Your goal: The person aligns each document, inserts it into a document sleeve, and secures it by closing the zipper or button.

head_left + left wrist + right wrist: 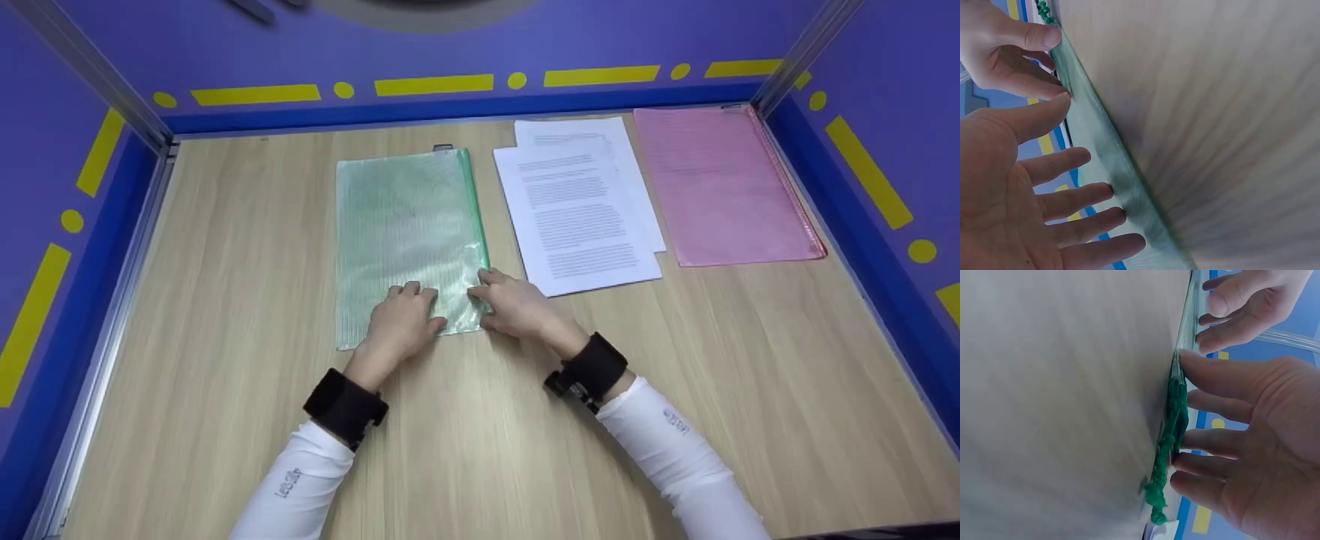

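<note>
A green mesh zip document bag [409,217] lies flat on the table, its green zipper edge [474,199] along the right side. My left hand [400,324] rests on the near part of the bag with its fingers spread. At the near right corner, my right hand [519,306] touches the bag, fingers lying over it and thumb at the near edge. Close up in the right wrist view, the crinkled green zipper end [1171,433] sits by the right fingertips. The left wrist view shows the bag's near edge [1112,146] beyond my extended left fingers.
Right of the bag lie two overlapping stacks of printed paper [577,217]. A pink mesh zip bag [735,187] is at the far right. The wooden table [225,300] is bordered by blue-purple walls [420,52] with yellow markings.
</note>
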### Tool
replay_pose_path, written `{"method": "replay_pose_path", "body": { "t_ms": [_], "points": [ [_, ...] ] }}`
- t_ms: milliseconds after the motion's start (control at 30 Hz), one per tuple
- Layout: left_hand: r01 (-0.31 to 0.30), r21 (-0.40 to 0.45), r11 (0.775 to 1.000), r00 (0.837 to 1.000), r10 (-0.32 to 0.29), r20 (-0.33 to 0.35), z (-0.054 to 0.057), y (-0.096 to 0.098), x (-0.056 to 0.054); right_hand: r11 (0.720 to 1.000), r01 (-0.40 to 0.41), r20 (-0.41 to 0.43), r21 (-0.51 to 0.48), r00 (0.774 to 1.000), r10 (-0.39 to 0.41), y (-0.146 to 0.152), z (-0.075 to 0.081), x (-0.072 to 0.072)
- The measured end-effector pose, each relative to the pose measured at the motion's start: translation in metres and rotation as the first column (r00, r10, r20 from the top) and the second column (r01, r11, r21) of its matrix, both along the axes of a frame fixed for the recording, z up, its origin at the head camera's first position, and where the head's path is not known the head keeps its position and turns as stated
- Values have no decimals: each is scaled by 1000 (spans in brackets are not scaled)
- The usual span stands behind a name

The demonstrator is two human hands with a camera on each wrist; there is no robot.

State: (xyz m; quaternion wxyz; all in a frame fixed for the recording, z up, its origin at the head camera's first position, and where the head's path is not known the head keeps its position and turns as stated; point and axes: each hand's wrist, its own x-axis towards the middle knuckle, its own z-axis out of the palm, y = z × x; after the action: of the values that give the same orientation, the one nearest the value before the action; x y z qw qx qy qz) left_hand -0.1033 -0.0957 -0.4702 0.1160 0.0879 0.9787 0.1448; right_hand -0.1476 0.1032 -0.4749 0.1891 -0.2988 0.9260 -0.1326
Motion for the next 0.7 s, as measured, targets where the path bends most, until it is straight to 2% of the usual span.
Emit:
{"method": "replay_pose_path", "body": {
  "t_ms": [133,300,500,700],
  "points": [
    [3,-34,999,1000,-3,16,-2,-2,0,1000,7,-10,24,1000,-7,-9,0,0],
    [13,-77,997,1000,-13,-8,-3,-9,-1,999,24,-9,36,1000,-24,-20,-2,0],
    [5,-99,995,1000,-3,11,-4,-18,-6,999,39,-6,9,999,-39,-27,-6,-2],
    [-6,-90,996,1000,9,28,-4,-25,-10,994,80,77,-71,994,-75,-24,-8,-5]
  ]
}}
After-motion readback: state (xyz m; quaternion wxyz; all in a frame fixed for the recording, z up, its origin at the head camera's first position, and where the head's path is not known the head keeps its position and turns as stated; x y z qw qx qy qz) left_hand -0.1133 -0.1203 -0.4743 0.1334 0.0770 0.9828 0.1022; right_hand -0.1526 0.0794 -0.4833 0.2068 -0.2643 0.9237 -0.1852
